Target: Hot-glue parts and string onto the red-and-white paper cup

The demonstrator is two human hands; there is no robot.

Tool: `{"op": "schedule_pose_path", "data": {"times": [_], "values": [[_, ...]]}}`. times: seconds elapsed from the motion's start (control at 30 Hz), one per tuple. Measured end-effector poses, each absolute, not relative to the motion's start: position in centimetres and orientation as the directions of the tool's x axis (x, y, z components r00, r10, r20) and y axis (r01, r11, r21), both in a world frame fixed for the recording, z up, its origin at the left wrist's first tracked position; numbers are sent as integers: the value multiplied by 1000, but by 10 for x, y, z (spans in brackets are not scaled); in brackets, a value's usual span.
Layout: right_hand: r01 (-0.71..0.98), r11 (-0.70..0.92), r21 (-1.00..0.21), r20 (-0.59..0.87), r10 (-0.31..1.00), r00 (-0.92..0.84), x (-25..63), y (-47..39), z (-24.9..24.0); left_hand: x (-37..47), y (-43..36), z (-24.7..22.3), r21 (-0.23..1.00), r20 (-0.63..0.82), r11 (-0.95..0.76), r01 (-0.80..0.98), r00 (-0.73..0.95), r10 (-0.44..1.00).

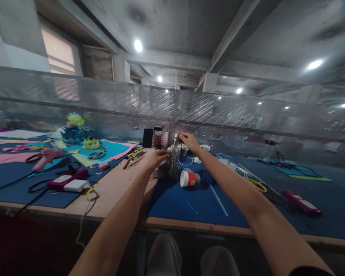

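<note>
A bundle of grey, stringy strands (174, 163) hangs upright over the blue mat; its exact kind is too small to tell. At the top of it, my right hand (189, 142) is closed in a pinch, close to a small white piece (176, 136). Lower down on the left side, my left hand (158, 157) has thumb and fingers pressed together at the edge of the strands. Just below and to the right lies a red and white paper cup (189, 179) on its side. Beside the cup are a dark blue glue gun (207, 177) and a translucent stick (219, 200).
Left on the bench are a pink glue gun (43, 159), a purple power strip (66, 180), scissors (97, 153), and a yellow paper crown (91, 144). Behind stand a jar (158, 138) and a black phone-like slab (147, 138). Another purple strip (301, 203) lies right. A perforated metal screen (212, 111) borders the back.
</note>
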State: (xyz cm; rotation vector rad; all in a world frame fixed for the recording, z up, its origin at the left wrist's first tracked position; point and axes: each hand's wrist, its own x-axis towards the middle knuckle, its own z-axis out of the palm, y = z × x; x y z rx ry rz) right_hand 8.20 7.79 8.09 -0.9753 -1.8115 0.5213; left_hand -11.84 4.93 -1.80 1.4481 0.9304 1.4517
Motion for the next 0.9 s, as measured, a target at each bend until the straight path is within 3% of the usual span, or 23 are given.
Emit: {"op": "schedule_pose_path", "data": {"times": [0.27,0.47,0.67,0.9], "values": [[254,502,-827,473,865,-170,85,68,83,-123,53,-17,913,280,-302,-275,-118,953],[235,457,-858,434,889,-145,87,71,84,-125,50,-11,873,206,-225,-433,-91,974],[332,477,-814,438,879,-189,85,75,81,-126,46,-4,820,159,-127,-558,8,987],[537,533,-654,435,846,-310,90,71,65,-126,39,-1,770,163,-98,-631,45,986]]}}
